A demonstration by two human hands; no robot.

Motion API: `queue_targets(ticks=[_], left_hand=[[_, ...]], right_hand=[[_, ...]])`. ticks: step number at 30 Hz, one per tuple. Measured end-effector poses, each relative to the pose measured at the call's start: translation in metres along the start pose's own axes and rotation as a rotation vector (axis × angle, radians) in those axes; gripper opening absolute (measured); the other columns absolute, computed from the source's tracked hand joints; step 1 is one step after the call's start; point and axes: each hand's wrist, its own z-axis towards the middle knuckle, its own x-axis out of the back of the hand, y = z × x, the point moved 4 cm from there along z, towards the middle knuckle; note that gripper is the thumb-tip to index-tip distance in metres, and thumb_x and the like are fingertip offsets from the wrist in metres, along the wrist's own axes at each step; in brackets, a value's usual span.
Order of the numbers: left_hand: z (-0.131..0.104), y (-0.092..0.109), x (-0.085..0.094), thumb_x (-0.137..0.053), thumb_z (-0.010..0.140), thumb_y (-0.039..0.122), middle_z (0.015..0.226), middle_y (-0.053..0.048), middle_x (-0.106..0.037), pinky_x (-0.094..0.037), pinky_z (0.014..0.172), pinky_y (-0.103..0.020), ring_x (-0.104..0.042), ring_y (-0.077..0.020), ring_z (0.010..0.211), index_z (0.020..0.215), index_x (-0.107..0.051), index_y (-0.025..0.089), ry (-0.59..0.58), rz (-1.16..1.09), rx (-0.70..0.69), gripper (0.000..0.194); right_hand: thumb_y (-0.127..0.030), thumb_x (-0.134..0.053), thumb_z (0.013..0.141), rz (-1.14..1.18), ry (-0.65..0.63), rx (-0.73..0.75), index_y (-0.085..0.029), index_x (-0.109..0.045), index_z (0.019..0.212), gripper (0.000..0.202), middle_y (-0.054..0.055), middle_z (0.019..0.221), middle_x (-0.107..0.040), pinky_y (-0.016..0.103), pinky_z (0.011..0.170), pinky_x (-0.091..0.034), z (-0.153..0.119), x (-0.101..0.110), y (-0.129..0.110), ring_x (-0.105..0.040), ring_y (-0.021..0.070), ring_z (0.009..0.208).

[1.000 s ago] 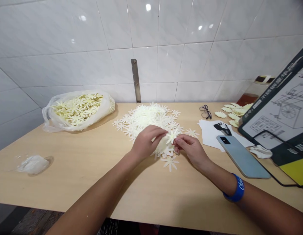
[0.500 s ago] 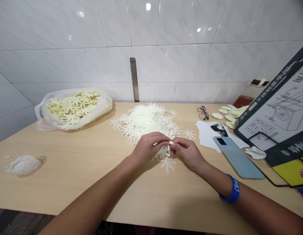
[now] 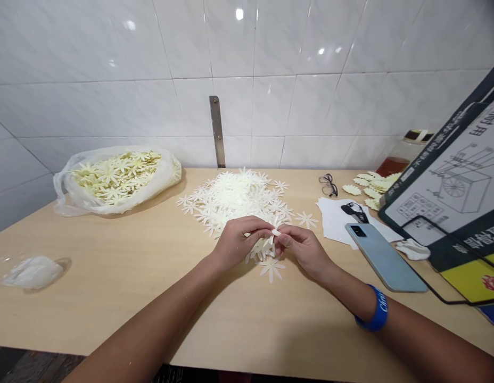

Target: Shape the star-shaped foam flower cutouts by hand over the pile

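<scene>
Between my two hands is a small white flower cutout (image 3: 276,232), pinched at its petals. My left hand (image 3: 241,239) closes thumb and fingers on its left side. From the right, my right hand (image 3: 301,244) pinches it too, with a blue wristband farther down that arm. Just behind the hands lies a heap of white flower cutouts (image 3: 239,197) with thin spread petals. One loose flower (image 3: 271,267) rests flat on the table below my fingertips. Part of the held flower is hidden by my fingers.
A plastic bag (image 3: 167,178) full of yellowish flowers stands at the back left, a small bag of white material (image 3: 33,272) nearer. On the right are eyeglasses (image 3: 329,184), white paper (image 3: 330,221), a phone (image 3: 385,258), scalloped pieces (image 3: 375,186), a jar (image 3: 402,151) and a large box (image 3: 450,202).
The view has shifted slightly. Both hands stay at the same spot, still pinching the flower, whose petals have turned a little between the fingertips.
</scene>
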Motion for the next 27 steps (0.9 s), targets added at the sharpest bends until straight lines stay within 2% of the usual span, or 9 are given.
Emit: queue_targets(ticks=[7, 12, 17, 21, 24, 27], left_hand=[[0.002, -0.002, 0.001, -0.06, 0.085, 0.024, 0.083, -0.004, -0.074, -0.049, 0.077, -0.027, -0.066, -0.0167, 0.077, 0.082, -0.077, 0.024, 0.016, -0.048, 0.057, 0.017], [0.001, 0.0, -0.002, -0.063, 0.082, 0.027, 0.082, -0.005, -0.071, -0.049, 0.071, -0.025, -0.064, -0.0165, 0.078, 0.079, -0.074, 0.018, 0.016, -0.222, 0.215, 0.014], [0.001, -0.013, -0.003, -0.071, 0.073, 0.029, 0.079, -0.003, -0.067, -0.05, 0.074, -0.025, -0.06, -0.0132, 0.076, 0.075, -0.069, 0.016, 0.184, -0.535, 0.447, 0.014], [0.002, -0.022, 0.001, -0.073, 0.07, 0.027, 0.077, 0.001, -0.06, -0.052, 0.077, -0.026, -0.057, -0.0099, 0.074, 0.072, -0.063, 0.016, 0.321, -0.808, 0.567, 0.015], [0.001, -0.022, 0.003, -0.071, 0.069, 0.025, 0.073, 0.003, -0.057, -0.053, 0.075, -0.026, -0.058, -0.009, 0.069, 0.072, -0.059, 0.016, 0.364, -0.875, 0.618, 0.015], [0.001, -0.022, 0.004, -0.069, 0.071, 0.025, 0.068, 0.003, -0.056, -0.053, 0.072, -0.026, -0.06, -0.0099, 0.066, 0.073, -0.057, 0.016, 0.382, -0.834, 0.66, 0.016]], right_hand=[[-0.048, -0.062, 0.087, -0.004, -0.032, 0.023, -0.019, -0.067, 0.071, 0.033, 0.001, 0.061, -0.06, 0.029, 0.06, -0.044, 0.0, 0.001, 0.003, -0.055, 0.015, 0.059], [-0.048, -0.061, 0.088, -0.002, -0.04, 0.005, -0.019, -0.065, 0.074, 0.032, 0.001, 0.062, -0.059, 0.03, 0.061, -0.044, 0.001, 0.002, 0.002, -0.054, 0.0149, 0.059], [-0.047, -0.059, 0.089, 0.017, -0.038, 0.004, -0.019, -0.063, 0.075, 0.032, 0.001, 0.062, -0.06, 0.03, 0.059, -0.044, 0.0, 0.002, 0.002, -0.056, 0.0155, 0.059], [-0.049, -0.058, 0.089, 0.031, -0.019, -0.033, -0.019, -0.062, 0.076, 0.032, 0.001, 0.063, -0.061, 0.03, 0.058, -0.044, 0.001, 0.004, 0.007, -0.056, 0.0158, 0.058], [-0.049, -0.058, 0.09, 0.019, 0.003, -0.048, -0.019, -0.061, 0.077, 0.033, 0.002, 0.063, -0.061, 0.03, 0.058, -0.044, 0.002, 0.006, 0.01, -0.056, 0.0157, 0.058], [-0.049, -0.058, 0.09, 0.0, 0.042, -0.052, -0.02, -0.061, 0.077, 0.032, 0.001, 0.062, -0.06, 0.029, 0.059, -0.044, 0.002, 0.009, 0.012, -0.056, 0.0154, 0.058]])
